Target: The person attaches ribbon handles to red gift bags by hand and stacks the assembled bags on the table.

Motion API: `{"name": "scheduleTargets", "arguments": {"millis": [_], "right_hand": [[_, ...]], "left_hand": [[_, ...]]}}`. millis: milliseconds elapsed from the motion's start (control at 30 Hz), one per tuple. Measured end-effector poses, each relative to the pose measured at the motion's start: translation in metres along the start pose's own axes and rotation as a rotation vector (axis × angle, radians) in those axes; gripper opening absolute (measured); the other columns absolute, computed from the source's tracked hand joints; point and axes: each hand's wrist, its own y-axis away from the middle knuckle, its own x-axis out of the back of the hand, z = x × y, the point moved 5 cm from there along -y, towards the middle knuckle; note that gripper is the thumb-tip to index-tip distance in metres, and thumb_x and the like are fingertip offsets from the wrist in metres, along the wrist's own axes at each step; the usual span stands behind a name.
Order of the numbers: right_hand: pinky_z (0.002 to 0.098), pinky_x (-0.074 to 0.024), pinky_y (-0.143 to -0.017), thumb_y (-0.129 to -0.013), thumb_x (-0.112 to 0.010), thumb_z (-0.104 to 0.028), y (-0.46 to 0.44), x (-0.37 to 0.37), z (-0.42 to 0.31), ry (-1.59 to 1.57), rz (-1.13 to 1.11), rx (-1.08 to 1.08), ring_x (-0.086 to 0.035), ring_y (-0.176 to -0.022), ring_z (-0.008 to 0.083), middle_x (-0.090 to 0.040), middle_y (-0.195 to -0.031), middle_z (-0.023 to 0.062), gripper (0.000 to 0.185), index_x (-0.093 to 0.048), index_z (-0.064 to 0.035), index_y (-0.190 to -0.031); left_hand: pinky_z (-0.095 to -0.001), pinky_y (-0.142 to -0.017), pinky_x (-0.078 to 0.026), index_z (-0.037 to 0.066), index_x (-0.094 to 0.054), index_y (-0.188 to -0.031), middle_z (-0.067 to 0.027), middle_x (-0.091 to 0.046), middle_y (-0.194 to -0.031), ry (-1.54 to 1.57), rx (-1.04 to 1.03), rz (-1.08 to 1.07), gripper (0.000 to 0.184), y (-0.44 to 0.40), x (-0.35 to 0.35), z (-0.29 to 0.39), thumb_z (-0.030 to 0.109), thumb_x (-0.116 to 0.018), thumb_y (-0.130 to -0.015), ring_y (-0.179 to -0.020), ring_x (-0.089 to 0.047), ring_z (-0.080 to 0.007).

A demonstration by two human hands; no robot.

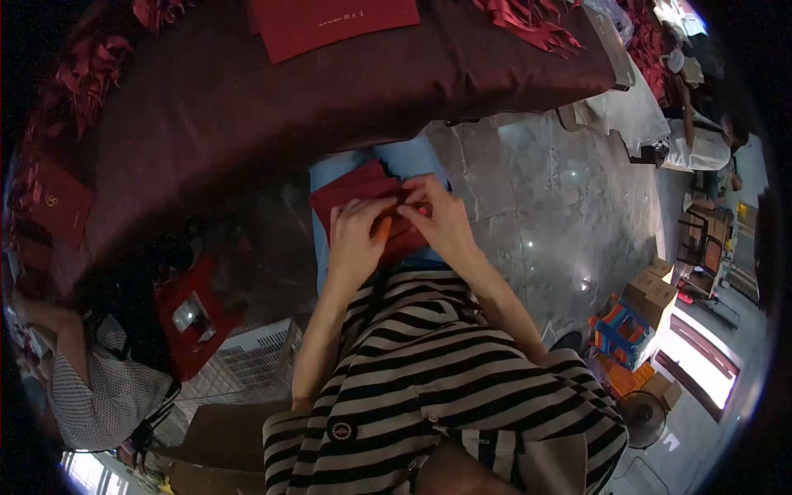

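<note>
Flat red pieces [351, 188], which look like paper or card, lie stacked on my lap over light blue trousers. My left hand [355, 231] rests on them from the left, its fingers curled over the red material and an orange patch showing by the thumb. From the right, my right hand [437, 216] has its thumb and fingers pinched close together at the upper edge. Both hands' fingertips nearly meet. A small bright red bit shows at the right fingertips, but its kind is hard to make out.
A table with a dark red cloth [346, 95] stands ahead, bearing a printed red sheet [334, 25] and a heap of red ribbons [532, 29]. A white plastic crate [256, 351] is at left, near another person [103, 388]. Cardboard boxes [652, 293] and a fan [642, 417] stand right.
</note>
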Motion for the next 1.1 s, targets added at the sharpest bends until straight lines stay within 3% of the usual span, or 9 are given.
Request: {"name": "scheduleTargets", "arguments": {"millis": [167,233,500,700,767,800,900,1000,1100], "right_hand": [[0.0368,-0.05,-0.056,-0.08,-0.072,-0.021,-0.002,0.017,-0.005,0.227,-0.159,0.336,-0.062,-0.066,0.0271,-0.062,-0.085,0.0096,0.027,-0.058,-0.0078,-0.099],[0.0352,-0.0499,-0.054,-0.079,-0.073,-0.024,0.002,0.014,-0.006,0.303,-0.234,0.417,-0.061,-0.064,0.0253,-0.062,-0.084,0.0082,0.028,-0.058,-0.0091,-0.098],[0.0296,-0.046,-0.047,-0.073,-0.077,-0.03,0.034,0.005,-0.022,0.579,0.022,0.697,-0.057,-0.059,0.0177,-0.05,-0.073,0.0021,0.032,-0.057,-0.0145,-0.093],[0.0325,-0.046,-0.047,-0.075,-0.075,-0.033,0.036,0.006,-0.016,0.538,-0.037,0.595,-0.058,-0.058,0.0207,-0.053,-0.075,0.0052,0.033,-0.056,-0.0136,-0.094],[0.035,-0.0477,-0.05,-0.078,-0.074,-0.035,0.031,0.01,-0.015,0.411,-0.215,0.402,-0.06,-0.058,0.0257,-0.058,-0.075,0.0102,0.036,-0.055,-0.0131,-0.099],[0.035,-0.0477,-0.05,-0.078,-0.074,-0.035,0.03,0.017,-0.018,0.41,-0.214,0.398,-0.06,-0.058,0.0257,-0.058,-0.075,0.0102,0.036,-0.055,-0.0131,-0.099],[0.0319,-0.0492,-0.054,-0.081,-0.074,-0.033,0.024,0.034,-0.011,0.171,-0.56,0.105,-0.063,-0.06,0.022,-0.063,-0.07,0.0097,0.058,-0.049,-0.019,-0.131],[0.0287,-0.0487,-0.055,-0.082,-0.074,-0.026,0.028,0.053,-0.004,-0.115,-0.933,-0.269,-0.064,-0.065,0.0145,-0.065,-0.073,0.0063,0.067,-0.042,-0.023,-0.141],[0.0245,-0.0481,-0.055,-0.083,-0.074,-0.021,0.036,0.077,0.01,-0.402,-1.218,-0.095,-0.063,-0.069,0.0117,-0.067,-0.083,0.0091,0.067,-0.042,-0.009,-0.14]], "left_hand": [[-0.0378,-0.089,-0.041,0.005,-0.064,-0.112,-0.0132,-0.066,-0.105,0.095,-0.01,-0.031,0.031,0.009,0.003,0.011,0.005,-0.056,-0.082,-0.096,-0.059,-0.0291],[-0.0394,-0.082,-0.046,0.003,-0.064,-0.111,-0.015,-0.067,-0.101,0.328,0.204,-0.112,0.031,0.011,-0.001,-0.009,0.004,-0.055,-0.082,-0.092,-0.061,-0.0324],[-0.0356,-0.078,-0.048,0.0,-0.066,-0.103,-0.0177,-0.067,-0.094,0.186,0.053,-0.483,0.024,-0.017,0.007,-0.007,0.01,-0.06,-0.082,-0.087,-0.064,-0.0257],[-0.0402,-0.081,-0.047,-0.003,-0.063,-0.097,-0.0159,-0.067,-0.094,0.309,0.117,-0.53,0.018,-0.016,-0.002,-0.003,0.011,-0.059,-0.085,-0.091,-0.063,-0.03],[-0.0401,-0.084,-0.045,-0.002,-0.057,-0.099,-0.0167,-0.062,-0.098,0.159,0.025,-0.468,0.016,-0.012,-0.004,0.005,0.011,-0.057,-0.09,-0.102,-0.059,-0.0299],[-0.041,-0.071,-0.049,-0.002,-0.053,-0.105,-0.0177,-0.061,-0.101,0.097,-0.196,-0.297,0.02,-0.007,-0.008,0.0,-0.002,-0.052,-0.085,-0.084,-0.066,-0.0294],[-0.0388,-0.064,-0.051,-0.001,-0.05,-0.108,-0.0219,-0.058,-0.103,0.377,0.158,-0.128,0.025,-0.005,0.005,-0.014,-0.008,-0.05,-0.084,-0.075,-0.066,-0.031],[-0.0376,-0.057,-0.05,-0.001,-0.049,-0.107,-0.0221,-0.061,-0.092,0.271,0.146,0.037,0.021,-0.004,0.01,-0.018,-0.009,-0.047,-0.088,-0.068,-0.066,-0.0296],[-0.0381,-0.056,-0.05,-0.001,-0.05,-0.107,-0.0202,-0.063,-0.084,0.227,0.22,0.064,0.018,-0.011,0.014,-0.025,-0.006,-0.047,-0.09,-0.067,-0.066,-0.0292]]}}
